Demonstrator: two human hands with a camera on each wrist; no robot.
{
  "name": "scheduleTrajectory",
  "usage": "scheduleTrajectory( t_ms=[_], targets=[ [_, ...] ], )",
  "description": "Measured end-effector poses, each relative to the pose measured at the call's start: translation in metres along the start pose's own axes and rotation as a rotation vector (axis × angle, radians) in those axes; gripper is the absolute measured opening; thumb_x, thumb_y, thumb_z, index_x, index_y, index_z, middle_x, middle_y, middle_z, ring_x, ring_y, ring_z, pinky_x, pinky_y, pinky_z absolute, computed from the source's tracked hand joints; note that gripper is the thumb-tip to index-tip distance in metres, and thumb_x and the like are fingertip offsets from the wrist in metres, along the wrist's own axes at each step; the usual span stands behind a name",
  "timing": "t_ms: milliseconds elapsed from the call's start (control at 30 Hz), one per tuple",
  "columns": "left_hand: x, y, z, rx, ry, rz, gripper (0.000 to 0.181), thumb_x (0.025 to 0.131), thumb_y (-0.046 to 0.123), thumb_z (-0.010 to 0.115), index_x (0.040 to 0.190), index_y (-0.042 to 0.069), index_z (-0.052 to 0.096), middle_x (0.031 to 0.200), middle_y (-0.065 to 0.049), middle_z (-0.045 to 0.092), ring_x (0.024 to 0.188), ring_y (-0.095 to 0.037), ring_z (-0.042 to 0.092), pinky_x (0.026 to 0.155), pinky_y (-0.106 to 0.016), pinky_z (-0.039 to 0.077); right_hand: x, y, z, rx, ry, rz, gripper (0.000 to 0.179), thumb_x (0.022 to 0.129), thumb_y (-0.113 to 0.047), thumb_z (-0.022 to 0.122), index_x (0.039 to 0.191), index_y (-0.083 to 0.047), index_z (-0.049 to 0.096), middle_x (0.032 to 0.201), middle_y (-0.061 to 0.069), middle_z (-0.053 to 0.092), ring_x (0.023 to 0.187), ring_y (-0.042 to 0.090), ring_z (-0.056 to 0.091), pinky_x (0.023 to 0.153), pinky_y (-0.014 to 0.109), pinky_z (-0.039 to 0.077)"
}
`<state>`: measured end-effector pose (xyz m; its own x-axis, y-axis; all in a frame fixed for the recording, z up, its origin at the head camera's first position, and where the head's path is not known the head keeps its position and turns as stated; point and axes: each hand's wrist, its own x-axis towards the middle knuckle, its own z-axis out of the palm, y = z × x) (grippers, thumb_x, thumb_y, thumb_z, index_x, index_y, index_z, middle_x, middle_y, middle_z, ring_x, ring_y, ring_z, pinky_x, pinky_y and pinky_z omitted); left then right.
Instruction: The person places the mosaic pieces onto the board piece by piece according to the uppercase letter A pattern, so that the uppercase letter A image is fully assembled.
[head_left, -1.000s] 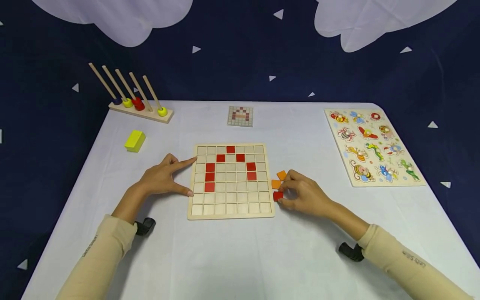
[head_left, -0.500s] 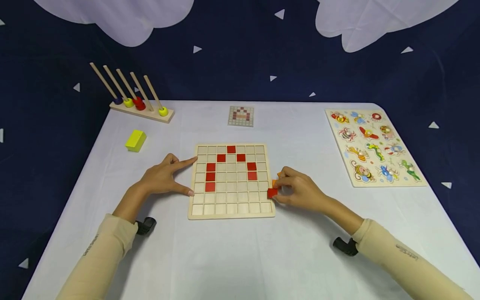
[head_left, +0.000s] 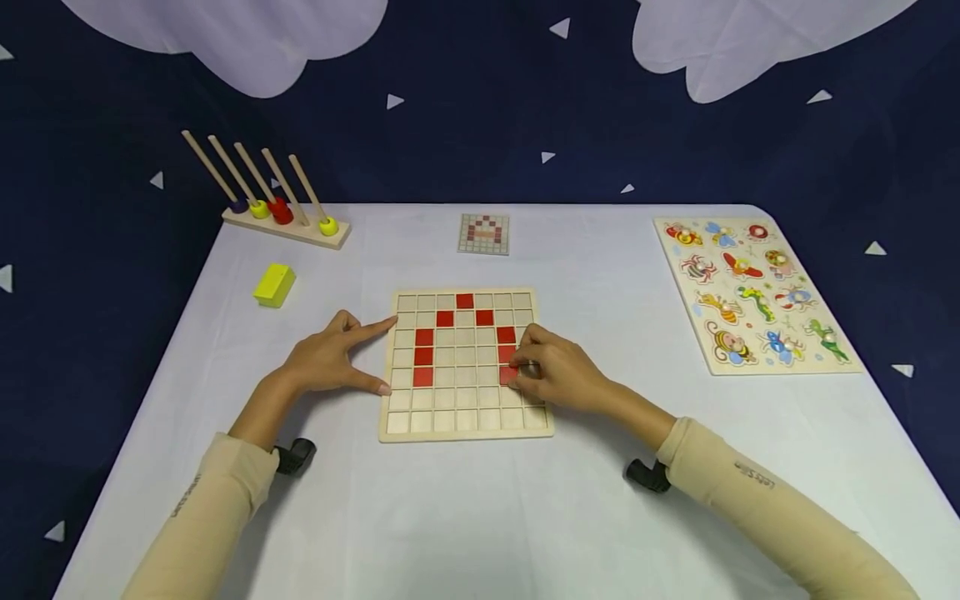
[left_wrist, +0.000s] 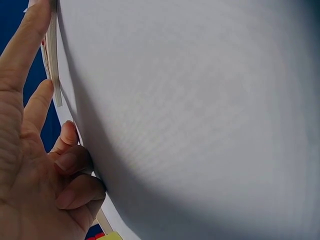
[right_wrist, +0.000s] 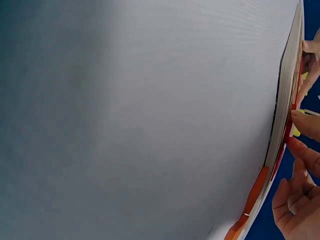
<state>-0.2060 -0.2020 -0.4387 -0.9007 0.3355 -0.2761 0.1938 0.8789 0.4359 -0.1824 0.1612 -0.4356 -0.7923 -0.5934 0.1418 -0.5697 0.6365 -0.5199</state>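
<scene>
A wooden grid board (head_left: 467, 400) lies mid-table, with red square tiles in several cells forming an arch. My right hand (head_left: 566, 371) is over the board's right side, pinching a red tile (head_left: 507, 377) between thumb and fingers, just below the red tiles of the right column. The right wrist view shows that tile (right_wrist: 288, 127) right at the board's surface, between the fingertips. My left hand (head_left: 322, 358) touches the board's left edge with extended index finger and thumb; its other fingers are bent. Two orange tiles (right_wrist: 256, 189) by the board's right edge are hidden in the head view.
Behind the board lies a small pattern card (head_left: 483, 234). A peg stand (head_left: 288, 229) with coloured beads and a yellow block (head_left: 274, 285) are at the back left. On the right lies an insect peg puzzle (head_left: 757, 296). A dark blue cloth hangs beyond the table.
My right hand has picked up the red tile from beside the board and carried it left onto the right part of the grid. The left hand keeps its place at the left edge.
</scene>
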Motion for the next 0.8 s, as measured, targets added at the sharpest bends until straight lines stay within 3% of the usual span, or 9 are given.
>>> scheduleTrajectory(
  t_ms=[267, 667, 800],
  targets=[
    [0.001, 0.004, -0.003, 0.007, 0.017, 0.014, 0.112, 0.058, 0.067, 0.085, 0.153, 0.032, 0.038, 0.106, -0.008, 0.038, 0.085, -0.023, 0.045, 0.063, -0.031, 0.035, 0.000, -0.002, -0.003, -0.016, 0.008, 0.072, 0.013, 0.081, -0.017, 0.082, 0.091, -0.012, 0.075, 0.089, -0.003, 0.054, 0.080, 0.011, 0.050, 0.071, 0.030, 0.044],
    [0.000, 0.001, -0.002, -0.004, 0.013, 0.020, 0.111, 0.059, 0.066, 0.085, 0.153, 0.031, 0.038, 0.106, -0.009, 0.037, 0.083, -0.022, 0.044, 0.062, -0.031, 0.034, 0.007, -0.006, -0.011, -0.117, -0.128, 0.043, 0.014, 0.084, -0.019, 0.079, 0.095, -0.013, 0.073, 0.085, -0.001, 0.055, 0.077, 0.012, 0.047, 0.066, 0.029, 0.041],
    [0.000, -0.002, 0.002, -0.009, 0.009, 0.017, 0.110, 0.060, 0.065, 0.085, 0.153, 0.030, 0.038, 0.105, -0.008, 0.037, 0.080, -0.022, 0.043, 0.061, -0.031, 0.034, 0.007, -0.008, -0.010, -0.131, -0.140, 0.034, 0.016, 0.083, -0.019, 0.080, 0.096, -0.012, 0.073, 0.085, 0.000, 0.055, 0.075, 0.012, 0.046, 0.065, 0.028, 0.041]
  ],
)
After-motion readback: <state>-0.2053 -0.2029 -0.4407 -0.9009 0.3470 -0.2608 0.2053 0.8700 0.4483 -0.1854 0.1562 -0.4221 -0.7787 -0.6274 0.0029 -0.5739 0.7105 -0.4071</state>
